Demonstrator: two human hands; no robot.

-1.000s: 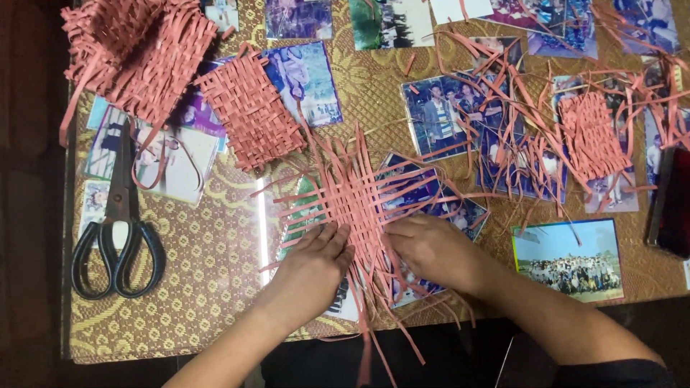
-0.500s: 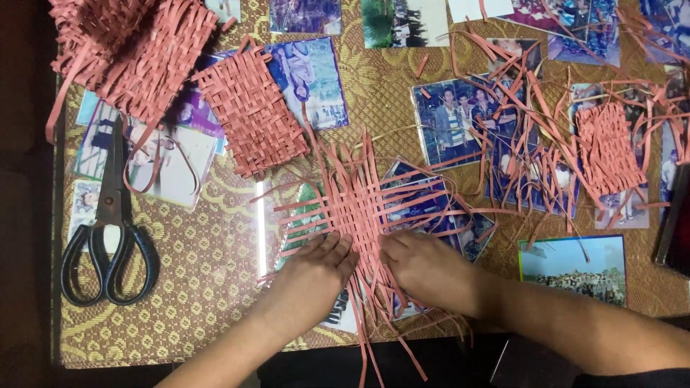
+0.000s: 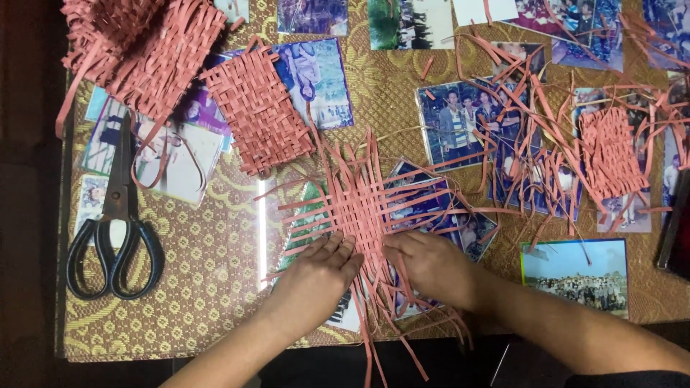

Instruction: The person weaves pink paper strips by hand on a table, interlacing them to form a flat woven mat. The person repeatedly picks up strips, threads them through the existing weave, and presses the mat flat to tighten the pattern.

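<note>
Head view: black-handled scissors (image 3: 115, 237) lie at left of frame. At lower centre, the left hand (image 3: 316, 276) presses flat, fingers extended, on the half-woven pink strip mat (image 3: 366, 208); the right hand (image 3: 431, 266) pinches its lower strips.

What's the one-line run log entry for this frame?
left hand: flat on woven strip mat | right hand: pressing mat's lower edge | scissors: idle at left | finished woven panel: above mat
</note>
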